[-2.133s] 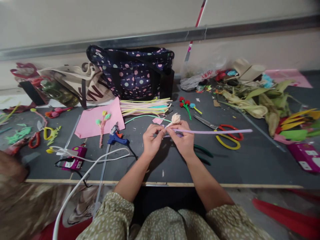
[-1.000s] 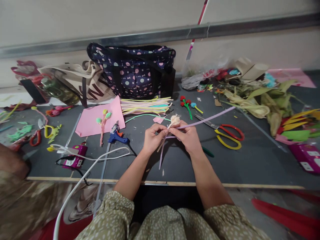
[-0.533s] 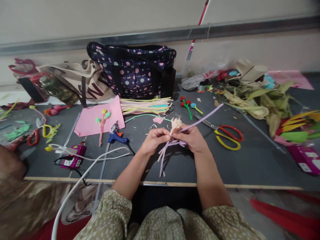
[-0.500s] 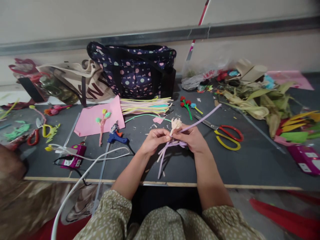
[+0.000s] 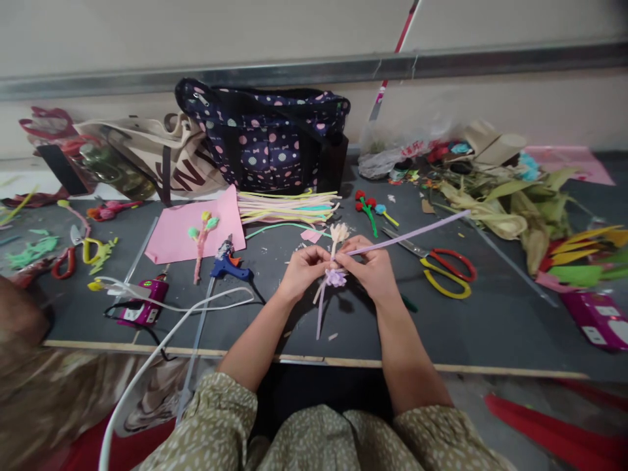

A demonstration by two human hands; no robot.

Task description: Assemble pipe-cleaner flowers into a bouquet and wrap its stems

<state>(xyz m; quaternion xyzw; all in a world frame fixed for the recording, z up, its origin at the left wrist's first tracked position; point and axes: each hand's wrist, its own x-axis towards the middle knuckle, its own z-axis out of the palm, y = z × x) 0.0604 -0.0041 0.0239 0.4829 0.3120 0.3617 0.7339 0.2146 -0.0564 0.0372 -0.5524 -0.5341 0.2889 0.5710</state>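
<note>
Above the front part of the dark table, both my hands meet around a small bunch of pipe-cleaner flowers. A cream flower (image 5: pixel 339 234) sticks up between the fingers, and a purple flower (image 5: pixel 336 278) hangs below them. My left hand (image 5: pixel 308 268) pinches the stems from the left. My right hand (image 5: pixel 369 267) is closed on a lilac pipe cleaner (image 5: pixel 417 231), whose long free end points to the upper right. Pale and lilac stem ends stick out downward. Where the stems cross is hidden by my fingertips.
Scissors (image 5: pixel 449 268) lie right of my hands. A blue glue gun (image 5: pixel 229 265) with its cable stands left, near pink paper (image 5: pixel 171 230). A pipe-cleaner bundle (image 5: pixel 287 208) lies before a dotted bag (image 5: pixel 275 140). Dried husks (image 5: pixel 510 209) cover the right back. Another person's arm (image 5: pixel 19 314) is far left.
The lilac pipe cleaner's free end has swung outward to the right and lower. The bunch has turned, so the purple flower now shows below my fingers.
</note>
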